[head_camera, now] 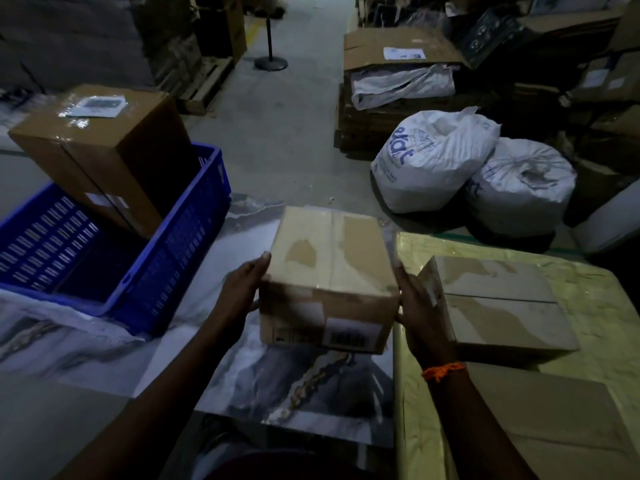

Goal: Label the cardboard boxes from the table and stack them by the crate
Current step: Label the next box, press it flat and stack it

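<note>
Marble-patterned surface point(270, 386) fills the near ground; its right part is covered in yellowish wrap. Blue crate point(194, 237) stands at the left on the surface, its slotted walls facing the viewer. Tall box point(104, 154) stands in the far part of the crate and rises well above its rim, with a paper label point(97, 106) under clear tape on top. Two white sacks point(429, 161) lie on the floor at the far right, touching each other. Second box point(502, 306) lies on the wrapped part of the surface, just right of the right hand. Cardboard box point(329, 271) sits at the centre, between the two hands; whether it rests on the surface cannot be told. Left hand point(242, 289) clasps its left side, thumb up along the edge. Right hand point(419, 306) clasps its right side, between the two boxes. Barcode label point(348, 336) marks its near face. Orange thread point(443, 370) circles the right wrist.
</note>
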A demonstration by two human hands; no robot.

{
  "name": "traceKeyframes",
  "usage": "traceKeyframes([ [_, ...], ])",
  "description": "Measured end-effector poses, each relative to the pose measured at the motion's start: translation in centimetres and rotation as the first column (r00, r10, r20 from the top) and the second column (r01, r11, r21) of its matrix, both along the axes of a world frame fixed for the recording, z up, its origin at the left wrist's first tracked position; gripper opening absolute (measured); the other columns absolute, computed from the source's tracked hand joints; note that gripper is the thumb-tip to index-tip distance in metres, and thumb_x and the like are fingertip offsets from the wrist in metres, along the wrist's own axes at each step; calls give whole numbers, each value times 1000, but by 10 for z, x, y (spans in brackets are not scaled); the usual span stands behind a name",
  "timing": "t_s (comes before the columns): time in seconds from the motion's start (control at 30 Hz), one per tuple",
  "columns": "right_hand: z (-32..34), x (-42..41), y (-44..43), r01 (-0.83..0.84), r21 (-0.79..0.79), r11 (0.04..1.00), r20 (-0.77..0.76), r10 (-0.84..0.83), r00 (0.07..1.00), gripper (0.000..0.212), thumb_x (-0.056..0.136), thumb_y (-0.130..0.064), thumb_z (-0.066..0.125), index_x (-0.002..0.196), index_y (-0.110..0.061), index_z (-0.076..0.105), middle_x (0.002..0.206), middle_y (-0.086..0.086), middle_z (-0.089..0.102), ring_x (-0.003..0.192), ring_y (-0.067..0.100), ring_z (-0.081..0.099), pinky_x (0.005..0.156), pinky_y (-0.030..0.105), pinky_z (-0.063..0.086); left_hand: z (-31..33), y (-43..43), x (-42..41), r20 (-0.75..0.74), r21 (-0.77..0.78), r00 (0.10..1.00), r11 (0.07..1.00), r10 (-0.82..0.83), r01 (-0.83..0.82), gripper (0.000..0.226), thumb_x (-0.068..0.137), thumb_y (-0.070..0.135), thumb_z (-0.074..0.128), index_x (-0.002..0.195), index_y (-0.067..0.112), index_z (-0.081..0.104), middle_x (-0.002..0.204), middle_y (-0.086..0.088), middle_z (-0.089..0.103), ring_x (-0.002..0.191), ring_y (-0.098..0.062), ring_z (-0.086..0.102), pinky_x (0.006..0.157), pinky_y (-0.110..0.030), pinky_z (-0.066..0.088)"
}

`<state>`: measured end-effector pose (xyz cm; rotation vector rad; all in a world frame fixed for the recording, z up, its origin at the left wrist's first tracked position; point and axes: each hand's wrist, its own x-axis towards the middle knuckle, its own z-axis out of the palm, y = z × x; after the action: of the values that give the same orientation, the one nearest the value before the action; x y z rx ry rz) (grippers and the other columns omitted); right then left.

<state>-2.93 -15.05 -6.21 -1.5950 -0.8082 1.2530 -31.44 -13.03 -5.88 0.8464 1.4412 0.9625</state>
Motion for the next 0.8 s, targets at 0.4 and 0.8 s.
traceKeyframes([
  [0.4,-68,-11,-54,-42,-100,994,202,62,978,49,91,-38,77,134,-26,58,126,2,66,109,16,65,91,39,58,-68,-53,-25,-172,-51,981,996,-87,80,64,67,75,74,116,35,73,110,7,74,103,-14,70,87,-49,61],
  [0.8,-74,-1,-79,-8,-97,995,218,29,976,36,93,-32,75,127,-26,63,108,-8,69,105,18,67,92,43,59,-82,-74,-22,-197,-66,980,997,-38,25,19,90,37,74,103,22,73,102,1,75,98,-22,72,85,-45,62],
])
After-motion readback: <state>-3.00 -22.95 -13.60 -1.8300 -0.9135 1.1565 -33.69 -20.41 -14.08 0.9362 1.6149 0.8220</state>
